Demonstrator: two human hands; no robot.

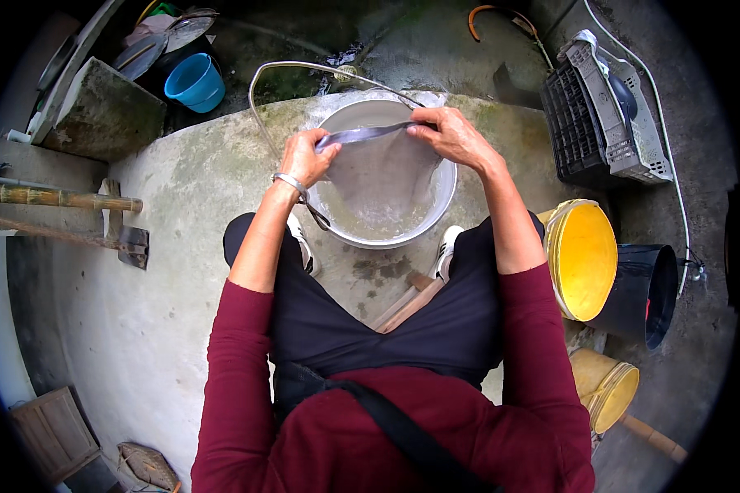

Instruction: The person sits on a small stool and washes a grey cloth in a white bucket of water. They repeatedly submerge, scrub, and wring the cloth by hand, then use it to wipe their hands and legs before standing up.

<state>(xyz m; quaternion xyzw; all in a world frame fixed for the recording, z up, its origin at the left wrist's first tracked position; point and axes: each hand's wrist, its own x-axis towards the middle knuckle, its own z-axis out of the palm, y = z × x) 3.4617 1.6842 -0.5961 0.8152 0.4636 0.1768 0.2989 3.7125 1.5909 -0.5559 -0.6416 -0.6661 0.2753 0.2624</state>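
Note:
A round silver-coloured metal pot (448,193) stands on the concrete in front of me, between my feet, with water in it. Its long wire handle (259,74) leans out over the far left side. Above the far half of the pot, a flat, shiny grey strip (362,134) stretches between my hands; its exact kind I cannot tell. My left hand (304,158), a bracelet at its wrist, pinches the strip's left end. The right end is gripped by my right hand (452,134) near the far right rim. Below the strip, a grey shape in the pot is unclear.
A blue bucket (196,82) stands at the far left. To the right are a grey crate (612,111), a yellow bucket (584,259), a black bucket (645,296) and a smaller yellow bucket (617,398). Wooden-handled tools (66,197) lie left; a white hose (670,140) runs along the right.

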